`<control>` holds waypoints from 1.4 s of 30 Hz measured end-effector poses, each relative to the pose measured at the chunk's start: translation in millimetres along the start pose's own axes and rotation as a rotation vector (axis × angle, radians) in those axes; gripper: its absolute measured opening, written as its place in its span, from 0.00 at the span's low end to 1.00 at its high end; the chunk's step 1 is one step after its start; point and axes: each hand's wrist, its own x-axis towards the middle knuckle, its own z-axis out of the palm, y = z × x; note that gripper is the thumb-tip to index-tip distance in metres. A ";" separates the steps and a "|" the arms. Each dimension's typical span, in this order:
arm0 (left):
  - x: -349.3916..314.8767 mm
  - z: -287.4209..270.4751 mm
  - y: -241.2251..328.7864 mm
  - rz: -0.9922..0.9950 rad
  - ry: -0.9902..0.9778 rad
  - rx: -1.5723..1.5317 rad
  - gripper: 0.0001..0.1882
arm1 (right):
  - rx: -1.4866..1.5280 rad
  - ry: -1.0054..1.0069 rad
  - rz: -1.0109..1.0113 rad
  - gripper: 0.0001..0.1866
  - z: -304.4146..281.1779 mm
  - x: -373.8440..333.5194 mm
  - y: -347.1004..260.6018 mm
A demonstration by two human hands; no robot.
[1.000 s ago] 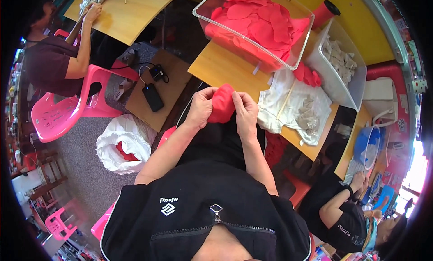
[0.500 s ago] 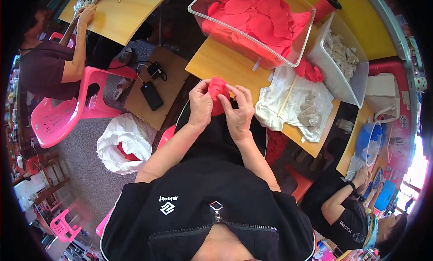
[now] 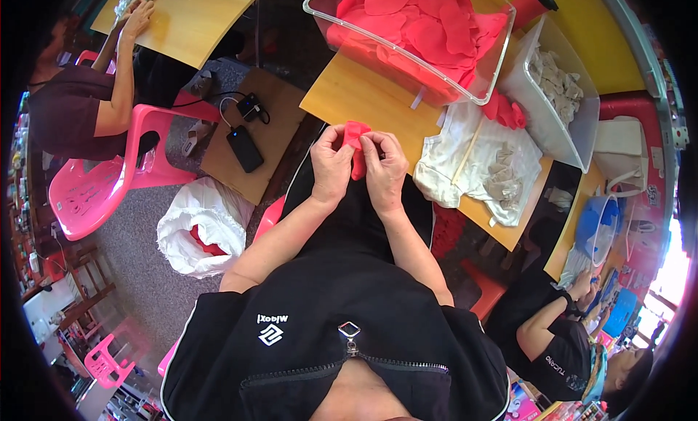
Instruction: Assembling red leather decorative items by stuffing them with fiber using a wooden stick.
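Observation:
A small red fabric piece (image 3: 356, 146) is pinched between both hands just in front of the wooden table edge (image 3: 342, 101). My left hand (image 3: 331, 166) grips its left side and my right hand (image 3: 385, 166) grips its right side, fingers curled around it. Most of the piece is hidden by my fingers. Beyond it stands a clear plastic bin (image 3: 465, 79) filled with red fabric pieces (image 3: 414, 21). To the right lies a white cloth heap (image 3: 476, 166) with a thin wooden stick (image 3: 465, 150) on it.
A white bin (image 3: 574, 123) of pale stuffing stands at the right, loose red pieces (image 3: 505, 110) beside it. A low board (image 3: 269, 141) with a black device (image 3: 244, 147) and a white bag (image 3: 200, 228) lie left. Seated persons work at far left (image 3: 80, 108) and lower right (image 3: 560, 341).
Both hands have moved the red piece slightly up and forward toward the table edge, and it looks more folded and smaller between the fingers than a second ago.

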 end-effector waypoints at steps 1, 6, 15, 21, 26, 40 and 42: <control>-1.5 -0.6 -1.0 -0.002 0.001 0.000 0.07 | -0.001 -0.001 0.002 0.04 -1.1 1.3 1.5; -12.1 -9.3 3.8 -0.326 0.000 -0.380 0.08 | -0.083 -0.006 -0.090 0.04 -4.7 0.3 8.2; -8.3 -24.4 13.0 -0.370 -0.385 -0.278 0.10 | 0.223 -0.381 0.264 0.05 -18.8 8.6 20.3; 2.1 -29.0 18.2 -0.297 -0.168 -0.304 0.10 | 0.038 -0.107 -0.063 0.06 -8.0 12.8 -11.2; -4.4 -26.2 18.9 -0.102 -0.162 0.150 0.10 | -0.074 -0.129 -0.075 0.05 -14.8 -0.2 -19.6; 19.4 -41.9 8.2 0.856 -0.046 0.941 0.13 | 0.808 -0.180 0.742 0.07 1.5 -17.0 7.9; 25.8 -46.1 8.5 0.830 -0.055 0.917 0.13 | 1.045 -0.219 0.885 0.08 7.4 -18.1 13.9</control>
